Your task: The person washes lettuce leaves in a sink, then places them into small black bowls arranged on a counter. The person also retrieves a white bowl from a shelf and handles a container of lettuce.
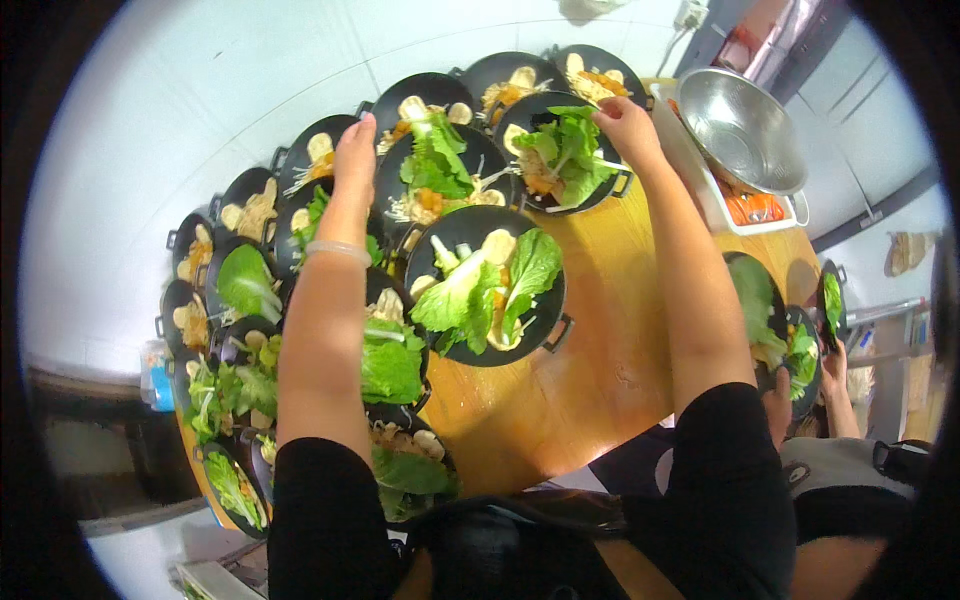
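My right hand (628,129) is at the far right pans, its fingertips on the edge of a green lettuce leaf (576,135). That leaf lies in a black two-handled pan (541,196) with enoki mushrooms and pale slices. My left hand (355,154) reaches over the back left pans, near the handle of a rear pan (390,96). Its fingers look extended, and their far side is hidden. Closest to the middle, a black pan (442,349) holds lettuce leaves (534,274), pale slices and an orange food. Behind it, another pan (388,176) has an upright-lying lettuce leaf (435,154).
Several more filled black pans crowd the wooden table's (600,360) left and back edges, some overlapping. At right, a steel colander (739,127) rests on a white bin (697,180) holding orange packets. A co-worker's hand (834,369) holds a pan (831,300) at far right.
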Motion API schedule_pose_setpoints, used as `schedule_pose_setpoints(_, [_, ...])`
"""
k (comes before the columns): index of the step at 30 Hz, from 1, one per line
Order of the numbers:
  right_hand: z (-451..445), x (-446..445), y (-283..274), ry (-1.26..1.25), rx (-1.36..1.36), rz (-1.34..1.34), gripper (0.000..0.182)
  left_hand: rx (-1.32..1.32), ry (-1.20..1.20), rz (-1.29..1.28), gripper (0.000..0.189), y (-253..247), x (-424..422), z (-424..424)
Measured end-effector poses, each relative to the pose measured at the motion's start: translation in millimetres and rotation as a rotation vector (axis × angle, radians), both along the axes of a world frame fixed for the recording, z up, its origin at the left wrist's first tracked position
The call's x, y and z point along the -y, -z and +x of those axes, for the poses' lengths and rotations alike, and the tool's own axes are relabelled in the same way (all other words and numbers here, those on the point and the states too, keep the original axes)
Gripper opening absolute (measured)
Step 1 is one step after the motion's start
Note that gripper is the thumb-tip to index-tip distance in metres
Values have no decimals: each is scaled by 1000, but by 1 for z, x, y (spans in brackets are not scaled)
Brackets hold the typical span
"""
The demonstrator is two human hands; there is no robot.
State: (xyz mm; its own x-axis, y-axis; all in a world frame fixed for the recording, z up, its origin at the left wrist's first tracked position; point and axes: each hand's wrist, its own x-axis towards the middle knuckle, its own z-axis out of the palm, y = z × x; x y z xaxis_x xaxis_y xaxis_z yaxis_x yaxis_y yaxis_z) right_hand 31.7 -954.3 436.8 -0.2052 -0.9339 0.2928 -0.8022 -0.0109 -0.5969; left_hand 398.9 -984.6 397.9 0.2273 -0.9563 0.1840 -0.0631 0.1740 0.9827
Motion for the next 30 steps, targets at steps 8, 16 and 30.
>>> schedule_pose_setpoints(8, [154, 4, 69, -508, -281, -193, 48, -2, -89, -168, 34, -77, -142, 171])
schedule_pose_setpoints(16, [239, 25, 82, -400, -949, 303, 25, 448, -938, -149, 21, -87, -573, 447])
schedule_pose_setpoints(30, [387, -219, -71, -703, 477, -60, 41, 796, -1472, 1098, 101, 32, -1010, 633])
